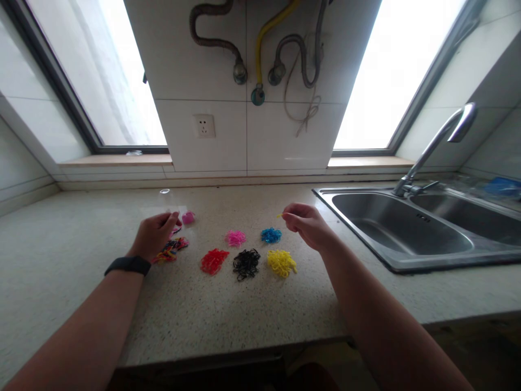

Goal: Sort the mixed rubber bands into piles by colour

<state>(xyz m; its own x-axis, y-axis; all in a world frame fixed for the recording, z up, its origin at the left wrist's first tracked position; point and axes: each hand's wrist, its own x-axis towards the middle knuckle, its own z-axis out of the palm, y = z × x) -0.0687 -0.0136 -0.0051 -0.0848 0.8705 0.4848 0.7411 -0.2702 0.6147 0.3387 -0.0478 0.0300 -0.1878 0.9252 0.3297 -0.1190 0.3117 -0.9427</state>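
Between thumb and forefinger of my right hand (306, 224) is a small yellow rubber band (279, 215), held above the counter near the blue pile (271, 235). My left hand (157, 234) is pinched closed over the mixed-colour pile of rubber bands (173, 248), partly covering it; what its fingertips hold is too small to make out. A pink object (188, 218) lies just beyond them. Sorted rubber bands form a pink pile (235, 238), a red pile (214, 261), a black pile (246, 264) and a yellow pile (282, 263) between my hands.
A double steel sink (399, 222) with a tap (435, 146) is set into the speckled counter (244, 320) on the right. A clear round item (164, 191) stands behind my left hand. Hoses (260, 43) and a socket (204, 126) are on the wall.
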